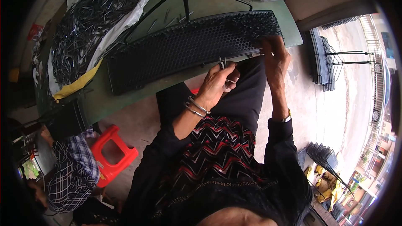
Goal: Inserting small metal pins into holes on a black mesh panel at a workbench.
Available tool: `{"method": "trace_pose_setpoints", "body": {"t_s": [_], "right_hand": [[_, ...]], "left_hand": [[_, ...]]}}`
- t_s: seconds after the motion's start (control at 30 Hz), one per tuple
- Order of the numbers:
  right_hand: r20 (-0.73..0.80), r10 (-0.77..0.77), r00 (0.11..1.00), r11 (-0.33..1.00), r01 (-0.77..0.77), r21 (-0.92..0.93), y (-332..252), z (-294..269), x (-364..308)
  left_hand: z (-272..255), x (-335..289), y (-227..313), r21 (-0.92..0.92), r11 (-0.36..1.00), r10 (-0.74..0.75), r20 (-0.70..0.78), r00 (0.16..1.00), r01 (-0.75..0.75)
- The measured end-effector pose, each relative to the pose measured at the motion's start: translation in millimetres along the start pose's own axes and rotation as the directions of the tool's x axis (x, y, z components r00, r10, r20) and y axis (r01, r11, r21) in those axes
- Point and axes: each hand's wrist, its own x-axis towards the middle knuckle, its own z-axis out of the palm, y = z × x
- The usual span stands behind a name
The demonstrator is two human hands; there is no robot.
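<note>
A long black perforated panel (167,50) lies across the near side of the green table (291,23). Small dark upright pieces crowd the panel's right end, while its left and middle holes show bare. My left hand (215,84) is closed around a few thin dark pins (222,62), their ends poking up between thumb and fingers just off the panel's near edge. Over the panel's right end, my right hand (276,60) has its fingers pinched down. What sits between those fingertips is hidden. Several loose pins (166,16) lie on the table behind the panel.
An open white sack (94,27) heaped with dark pins sits at the left. Black metal legs (185,0) rise behind the panel. A red stool (106,157) and a person in checked clothing (73,175) are at lower left. Black racks (320,60) stand on the right.
</note>
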Motion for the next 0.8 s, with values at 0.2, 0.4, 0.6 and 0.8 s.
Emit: {"method": "trace_pose_setpoints", "body": {"t_s": [0.2,0.4,0.6,0.8], "right_hand": [[0.049,-0.04,0.998,0.998,0.042,-0.036,19,13,3],[0.106,-0.016,0.994,0.996,0.025,-0.088,19,12,8],[0.108,-0.147,0.983,0.912,0.177,-0.371,10,23,12],[0.16,-0.151,0.975,0.887,0.205,-0.413,12,26,17]], "left_hand": [[-31,19,-19,-0.175,0.984,0.004,0.147,0.989,0.022],[-13,10,-7,-0.116,0.993,0.016,0.217,0.976,0.009],[-14,4,-2,-0.143,0.99,0.022,0.311,0.95,0.024],[-13,1,-3,-0.153,0.988,0.039,0.315,0.948,0.01]]}}
